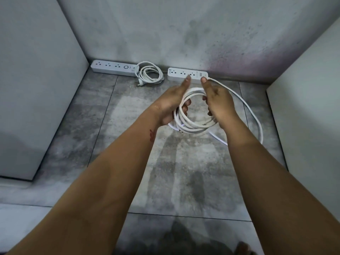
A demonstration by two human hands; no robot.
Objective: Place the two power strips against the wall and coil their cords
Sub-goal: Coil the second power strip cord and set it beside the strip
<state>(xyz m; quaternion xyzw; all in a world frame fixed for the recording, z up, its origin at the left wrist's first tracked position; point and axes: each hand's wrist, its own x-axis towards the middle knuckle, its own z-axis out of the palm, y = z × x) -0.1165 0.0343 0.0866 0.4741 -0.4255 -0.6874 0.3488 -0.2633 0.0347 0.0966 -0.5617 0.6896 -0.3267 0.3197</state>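
Two white power strips lie along the foot of the grey wall. The left power strip (113, 68) has its cord (150, 74) lying coiled on the floor beside its right end. The right power strip (181, 74) sits just beyond my fingertips. Its long white cord (193, 124) is gathered in loops held between my two hands above the floor. My left hand (172, 103) grips the left side of the loops and my right hand (219, 103) holds the right side. One loose stretch of that cord (257, 124) swings out to the right, from the strip's end back under my right wrist.
A grey panel (36, 89) stands on the left and a pale one (309, 107) on the right, boxing in the tiled floor (139, 144). The stained wall (184, 34) closes the back. A foot (244, 248) shows at the bottom edge.
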